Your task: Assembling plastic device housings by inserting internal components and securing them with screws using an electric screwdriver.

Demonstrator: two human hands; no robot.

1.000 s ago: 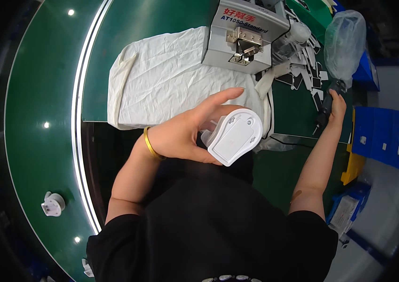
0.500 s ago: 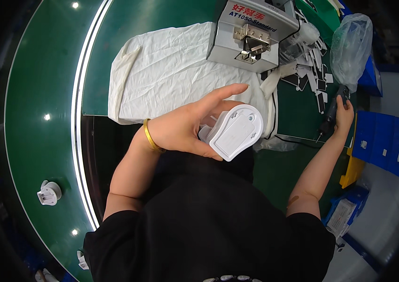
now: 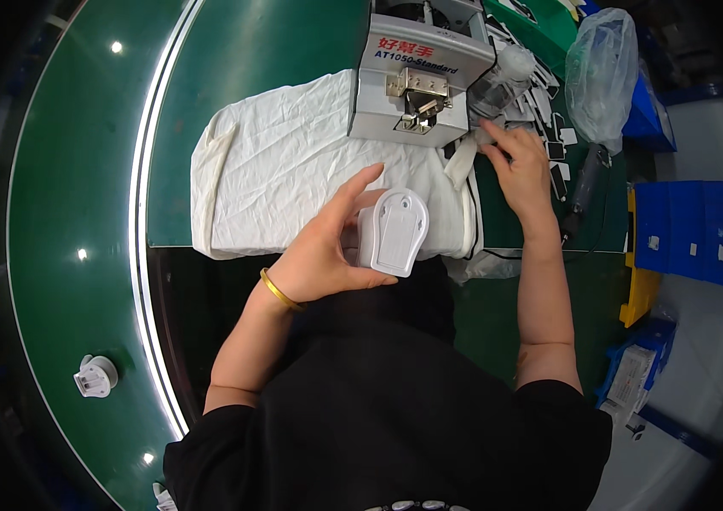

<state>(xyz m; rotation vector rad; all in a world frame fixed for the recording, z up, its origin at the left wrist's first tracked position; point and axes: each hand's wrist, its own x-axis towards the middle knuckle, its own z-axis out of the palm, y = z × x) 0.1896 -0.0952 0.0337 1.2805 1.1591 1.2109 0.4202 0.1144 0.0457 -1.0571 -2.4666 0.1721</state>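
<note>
Fingers, left hand [image 3: 323,251]: curled around a white plastic housing [image 3: 393,232], thumb under its lower edge, forefinger stretched along its upper left; firm grasp.
Fingers, right hand [image 3: 521,166]: loosely bent, tips by a white strap [image 3: 462,160] and a clear plastic piece at the right of the grey machine [image 3: 417,77]; whether they pinch anything, cannot tell.
White plastic housing: held flat side up over the near edge of the white cloth [image 3: 293,192], close to the body; the pose seems to keep its face turned to the eyes and within reach of the machine.
White cloth: spread on the green surface [image 3: 250,60], likely as padding under the parts.
Grey machine: stands on the cloth's far edge, its metal mouth facing the person.
Dark hand tool [image 3: 583,183]: lies on the surface, just right of the right hand.
Clear bag [image 3: 604,68]: upright behind the tool.
Blue bins [image 3: 689,230]: far right, well apart.
Change from earlier: right hand has left the dark tool and come in toward the machine; housing is now turned more upright.
</note>
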